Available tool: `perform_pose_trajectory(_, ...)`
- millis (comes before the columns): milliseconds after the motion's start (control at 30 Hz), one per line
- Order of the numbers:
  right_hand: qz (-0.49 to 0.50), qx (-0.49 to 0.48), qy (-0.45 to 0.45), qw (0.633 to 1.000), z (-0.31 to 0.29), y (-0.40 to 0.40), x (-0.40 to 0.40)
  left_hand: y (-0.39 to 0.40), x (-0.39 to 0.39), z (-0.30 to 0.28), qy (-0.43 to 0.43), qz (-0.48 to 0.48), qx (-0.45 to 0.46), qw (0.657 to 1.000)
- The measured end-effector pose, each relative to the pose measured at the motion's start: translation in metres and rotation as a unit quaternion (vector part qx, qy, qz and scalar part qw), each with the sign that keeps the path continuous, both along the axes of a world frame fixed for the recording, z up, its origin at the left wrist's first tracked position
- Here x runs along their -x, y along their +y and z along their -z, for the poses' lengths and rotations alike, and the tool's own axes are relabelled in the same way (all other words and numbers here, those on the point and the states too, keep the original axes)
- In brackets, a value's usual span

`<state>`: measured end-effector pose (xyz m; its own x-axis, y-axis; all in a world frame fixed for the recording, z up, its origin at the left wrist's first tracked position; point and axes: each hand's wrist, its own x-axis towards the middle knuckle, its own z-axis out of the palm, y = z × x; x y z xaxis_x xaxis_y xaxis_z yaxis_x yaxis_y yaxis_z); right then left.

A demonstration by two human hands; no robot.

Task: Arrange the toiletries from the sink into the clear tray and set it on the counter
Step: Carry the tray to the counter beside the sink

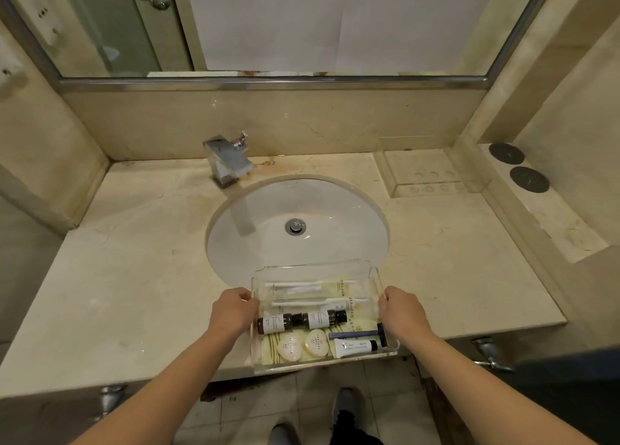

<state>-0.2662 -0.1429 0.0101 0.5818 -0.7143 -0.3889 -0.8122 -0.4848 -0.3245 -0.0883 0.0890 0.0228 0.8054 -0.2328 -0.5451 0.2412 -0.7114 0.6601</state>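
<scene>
The clear tray (312, 267) sits at the counter's front edge, overlapping the near rim of the white sink (298, 216). Inside lie wrapped toothbrushes (302, 288), two dark bottles (302, 320), two oval soaps (303, 344), a blue razor (360, 334) and a white tube (354, 347). My left hand (233, 310) grips the tray's left side. My right hand (401, 312) grips its right side. The sink bowl holds nothing but its drain.
A chrome faucet (228, 161) stands behind the sink on the left. A second clear tray (432, 176) rests at the back right of the beige counter (134, 277), beside two dark round discs (518, 166) on a raised ledge. A mirror hangs above.
</scene>
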Motion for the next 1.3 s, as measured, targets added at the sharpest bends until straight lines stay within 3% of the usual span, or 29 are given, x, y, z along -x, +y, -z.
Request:
perform_pose_trajectory(467, 0.052, -0.024, -0.068, 0.996, -0.018, -0.082, -0.027, -0.094, -0.010, -0.020, -0.014, -0.053, 0.089, 0.995)
perform_pose_trajectory(633, 0.090, -0.024, -0.083, 0.992, -0.023, -0.144, -0.021, -0.163, -0.005, -0.025, -0.008, -0.051, 0.109, 0.993)
perform_pose_trajectory(933, 0.183, -0.066, -0.115, 0.974, -0.012, -0.250, 0.020, -0.285, 0.017, -0.012, 0.006, 0.019, 0.099, 0.995)
perform_pose_trajectory(1300, 0.270, -0.067, -0.106, 0.955, 0.005, -0.305, 0.044, -0.368, 0.028, -0.009, 0.017, 0.101, 0.102, 0.990)
